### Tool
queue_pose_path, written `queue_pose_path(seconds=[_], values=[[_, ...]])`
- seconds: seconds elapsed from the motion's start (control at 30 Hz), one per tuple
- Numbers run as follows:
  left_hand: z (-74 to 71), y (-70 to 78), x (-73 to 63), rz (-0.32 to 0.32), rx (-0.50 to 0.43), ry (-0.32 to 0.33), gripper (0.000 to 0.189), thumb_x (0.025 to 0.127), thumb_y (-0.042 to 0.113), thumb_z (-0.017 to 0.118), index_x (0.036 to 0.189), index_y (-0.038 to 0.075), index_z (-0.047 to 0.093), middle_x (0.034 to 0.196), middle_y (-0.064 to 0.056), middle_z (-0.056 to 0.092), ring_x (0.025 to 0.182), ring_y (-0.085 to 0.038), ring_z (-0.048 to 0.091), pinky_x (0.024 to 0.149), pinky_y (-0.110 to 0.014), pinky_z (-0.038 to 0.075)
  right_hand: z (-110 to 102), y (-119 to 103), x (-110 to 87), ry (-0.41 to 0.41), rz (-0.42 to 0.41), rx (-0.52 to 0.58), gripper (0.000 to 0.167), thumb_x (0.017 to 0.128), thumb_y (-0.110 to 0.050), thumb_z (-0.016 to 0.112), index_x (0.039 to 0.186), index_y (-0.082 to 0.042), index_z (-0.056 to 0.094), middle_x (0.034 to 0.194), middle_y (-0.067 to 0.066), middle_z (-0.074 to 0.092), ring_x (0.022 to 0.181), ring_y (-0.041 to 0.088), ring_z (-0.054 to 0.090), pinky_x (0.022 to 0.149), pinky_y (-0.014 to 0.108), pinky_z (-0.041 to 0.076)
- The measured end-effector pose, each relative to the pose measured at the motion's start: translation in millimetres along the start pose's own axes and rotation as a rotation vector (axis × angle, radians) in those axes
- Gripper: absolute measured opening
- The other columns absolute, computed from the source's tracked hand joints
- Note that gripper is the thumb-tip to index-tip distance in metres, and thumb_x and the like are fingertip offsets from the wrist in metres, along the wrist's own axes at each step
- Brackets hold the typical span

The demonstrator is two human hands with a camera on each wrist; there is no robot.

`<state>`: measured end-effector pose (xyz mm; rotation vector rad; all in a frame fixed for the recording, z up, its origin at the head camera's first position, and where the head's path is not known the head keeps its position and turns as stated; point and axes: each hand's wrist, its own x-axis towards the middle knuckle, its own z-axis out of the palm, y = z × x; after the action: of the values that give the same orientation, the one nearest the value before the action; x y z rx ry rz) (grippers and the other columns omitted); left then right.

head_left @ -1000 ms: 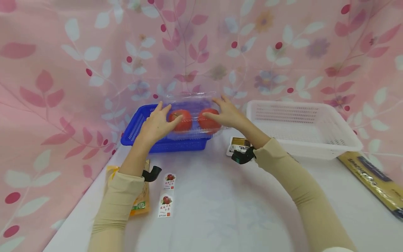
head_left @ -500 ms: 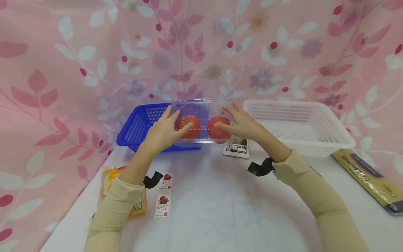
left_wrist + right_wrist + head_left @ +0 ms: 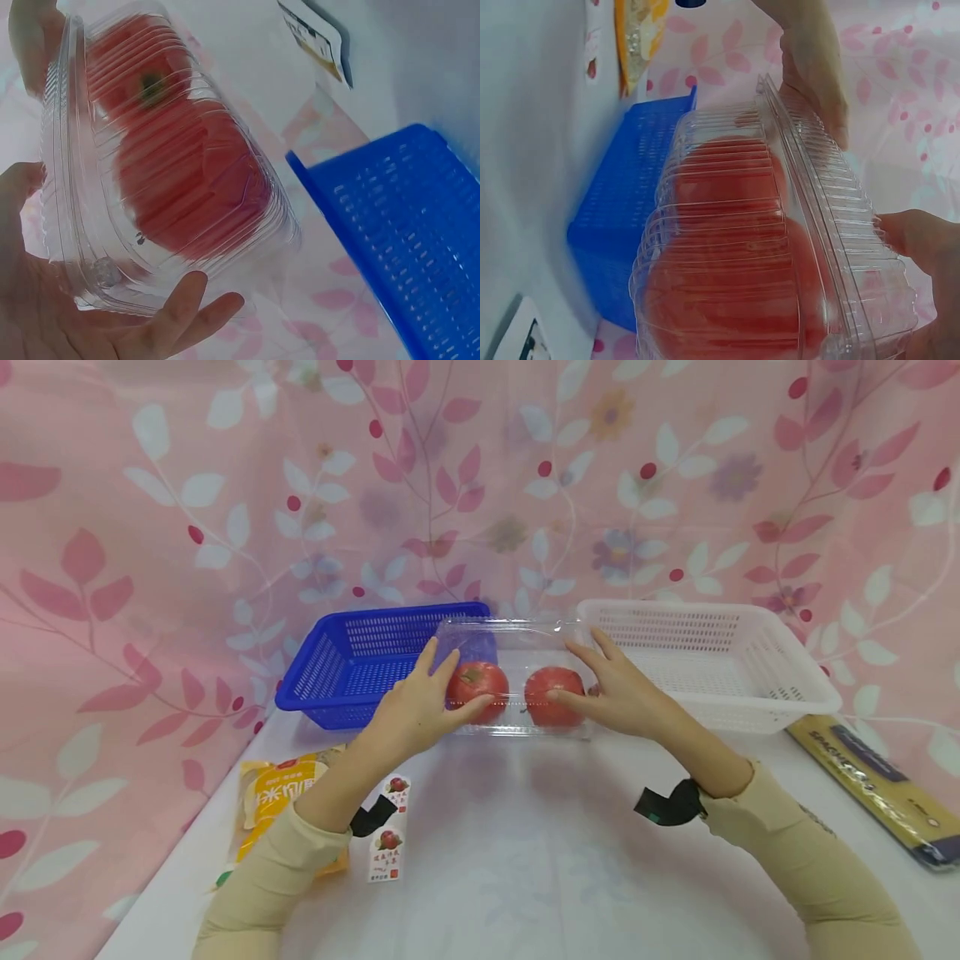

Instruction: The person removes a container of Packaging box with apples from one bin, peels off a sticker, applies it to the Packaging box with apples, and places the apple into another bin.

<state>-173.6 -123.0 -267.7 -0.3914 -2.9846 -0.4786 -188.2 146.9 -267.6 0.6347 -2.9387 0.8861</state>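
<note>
A clear plastic clamshell box point(image 3: 517, 628) is held up in front of the baskets, with its lid closed over two red apples. One apple point(image 3: 477, 687) lies in its left half; the other apple point(image 3: 553, 697) lies in its right half. My left hand point(image 3: 420, 706) grips the left end, its thumb on the near side and fingers spread toward the far side. At the opposite end, my right hand point(image 3: 633, 697) holds the box in the same way. In the left wrist view, fingertips point(image 3: 184, 300) curl against the box's wall.
Behind the box's left end stands a blue basket point(image 3: 322, 693); a white basket point(image 3: 720, 700) is at right. A yellow snack bag point(image 3: 273, 789) and apple stickers point(image 3: 387, 852) lie left, a spaghetti pack point(image 3: 885, 793) right. A small packet point(image 3: 311, 37) shows in the left wrist view.
Both hands have carried the box of apples to the right and closer to me, from over the blue basket to in front of the gap between the baskets.
</note>
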Motion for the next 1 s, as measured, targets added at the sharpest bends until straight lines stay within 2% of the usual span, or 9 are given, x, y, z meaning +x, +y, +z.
queue_pose_path(seconds=[0.07, 0.13, 0.27, 0.37, 0.6, 0.8, 1.0], values=[[4.7, 4.0, -4.0, 0.011, 0.0, 0.002, 0.093, 0.076, 0.077, 0.039, 0.146, 0.018, 0.026, 0.153, -0.011, 0.004, 0.118, -0.045, 0.043, 0.074, -0.05, 0.05, 1.7, 2.5, -8.3, 0.008, 0.006, 0.003, 0.087, 0.079, -0.058, 0.059, 0.145, -0.011, 0.025, 0.151, 0.017, 0.0, 0.092, 0.026, 0.059, 0.081, 0.046, 0.049], [9.5, 7.4, -8.0, 0.019, -0.004, 0.004, 0.094, 0.075, 0.078, 0.039, 0.146, 0.018, 0.027, 0.153, -0.011, 0.004, 0.116, -0.044, 0.046, 0.074, -0.05, 0.051, 3.0, 4.3, -16.5, 0.016, 0.012, 0.006, 0.087, 0.079, -0.058, 0.06, 0.145, -0.01, 0.027, 0.151, 0.018, 0.001, 0.102, 0.031, 0.056, 0.083, 0.049, 0.048], [18.5, 14.4, -16.5, 0.033, -0.003, 0.014, 0.093, 0.076, 0.075, 0.043, 0.145, 0.015, 0.027, 0.152, -0.013, 0.006, 0.111, -0.044, 0.05, 0.076, -0.05, 0.05, 5.9, 7.8, -32.2, 0.021, 0.021, 0.013, 0.088, 0.079, -0.057, 0.06, 0.144, -0.009, 0.027, 0.151, 0.018, 0.001, 0.126, 0.043, 0.032, 0.09, 0.06, 0.037], [24.9, 19.8, -22.6, 0.039, 0.006, 0.019, 0.093, 0.076, 0.074, 0.045, 0.145, 0.013, 0.027, 0.152, -0.015, 0.006, 0.108, -0.043, 0.053, 0.078, -0.05, 0.05, 9.1, 10.9, -42.0, 0.026, 0.023, 0.014, 0.087, 0.079, -0.057, 0.06, 0.144, -0.009, 0.027, 0.151, 0.017, 0.001, 0.131, 0.046, 0.02, 0.09, 0.064, 0.032], [36.7, 31.5, -33.7, 0.049, -0.009, 0.006, 0.093, 0.075, 0.074, 0.045, 0.145, 0.016, 0.028, 0.152, -0.014, 0.006, 0.107, -0.042, 0.054, 0.074, -0.049, 0.051, 13.9, 17.9, -64.0, 0.034, 0.039, 0.022, 0.088, 0.078, -0.058, 0.06, 0.144, -0.009, 0.028, 0.152, 0.016, 0.001, 0.129, 0.048, 0.022, 0.085, 0.065, 0.035], [44.8, 35.9, -42.9, 0.075, -0.035, -0.015, 0.096, 0.074, 0.076, 0.045, 0.148, 0.02, 0.019, 0.152, -0.014, 0.005, 0.111, -0.042, 0.051, 0.078, -0.049, 0.05, 20.7, 22.0, -80.6, 0.052, 0.041, 0.032, 0.086, 0.079, -0.055, 0.062, 0.143, -0.009, 0.03, 0.151, 0.018, 0.004, 0.127, 0.049, 0.024, 0.081, 0.064, 0.04], [52.6, 31.8, -57.0, 0.078, -0.052, -0.056, 0.099, 0.072, 0.077, 0.044, 0.147, 0.016, 0.021, 0.152, -0.016, 0.004, 0.11, -0.044, 0.051, 0.081, -0.052, 0.047, 34.4, 26.3, -91.1, 0.04, 0.025, 0.058, 0.086, 0.078, -0.057, 0.062, 0.143, -0.01, 0.032, 0.15, 0.019, 0.005, 0.115, 0.043, 0.045, 0.081, 0.059, 0.043]])
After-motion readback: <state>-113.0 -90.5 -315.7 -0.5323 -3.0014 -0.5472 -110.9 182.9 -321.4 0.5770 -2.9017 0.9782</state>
